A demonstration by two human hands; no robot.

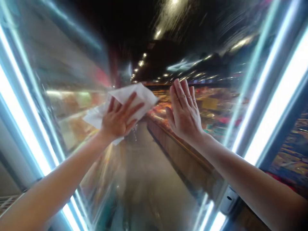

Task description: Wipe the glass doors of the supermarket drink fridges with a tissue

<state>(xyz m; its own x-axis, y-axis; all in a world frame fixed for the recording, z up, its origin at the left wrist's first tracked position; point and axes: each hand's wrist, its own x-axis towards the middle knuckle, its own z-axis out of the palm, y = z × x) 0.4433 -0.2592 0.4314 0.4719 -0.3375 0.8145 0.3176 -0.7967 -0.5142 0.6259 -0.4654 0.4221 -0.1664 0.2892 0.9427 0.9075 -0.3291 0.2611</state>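
Observation:
My left hand (119, 118) lies flat with fingers spread on a white paper towel (137, 96), pressing it against a glass door (144, 179). My right hand (184, 110) rests flat on the same glass a little to the right, fingers stretched out and together, holding nothing. The glass reflects a shop aisle and shelves. Much of the view is smeared by motion.
Bright light strips run along the door frame on the left (21, 125) and on the right (274, 106). A small white fitting (228, 200) sits at the frame's lower right. Blurred shelves with goods (291, 150) show at the far right.

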